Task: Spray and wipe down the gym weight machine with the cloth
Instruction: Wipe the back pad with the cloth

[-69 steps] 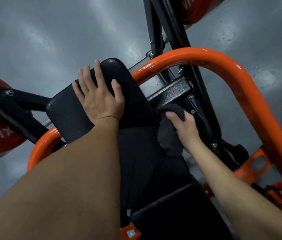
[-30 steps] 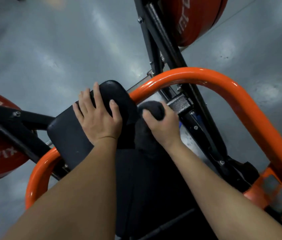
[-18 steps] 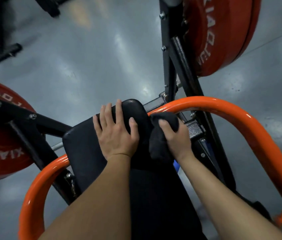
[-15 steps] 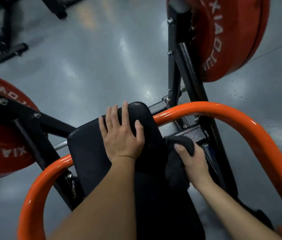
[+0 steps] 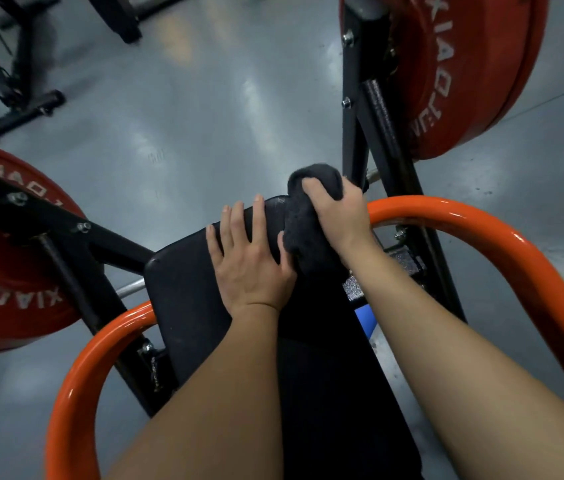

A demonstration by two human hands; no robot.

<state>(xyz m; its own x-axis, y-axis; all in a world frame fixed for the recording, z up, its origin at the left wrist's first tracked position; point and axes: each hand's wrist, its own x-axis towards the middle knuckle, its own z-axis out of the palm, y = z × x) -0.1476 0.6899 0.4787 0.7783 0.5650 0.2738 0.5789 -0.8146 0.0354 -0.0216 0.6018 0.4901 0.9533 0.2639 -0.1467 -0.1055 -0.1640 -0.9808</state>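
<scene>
While the left hand point(image 5: 252, 263) lies flat and relaxed on the black pad point(image 5: 183, 282), the right hand point(image 5: 340, 216) clutches the bunched cloth point(image 5: 303, 226) against the pad's top corner; soft, light and limp, it seems best gripped as a wad

Our left hand point(image 5: 252, 268) lies flat on the far end of the machine's pad point(image 5: 183, 282), fingertips at its far edge. Just to its right, our right hand point(image 5: 339, 216) grips the cloth point(image 5: 308, 223) over the pad's far right corner. A curved bar point(image 5: 481, 230) emerges from beneath the pad on both sides and sweeps toward us. One weight plate point(image 5: 7, 271) sits left of the pad. Another weight plate point(image 5: 446, 71) hangs at far right, beside an upright post point(image 5: 353, 116).
</scene>
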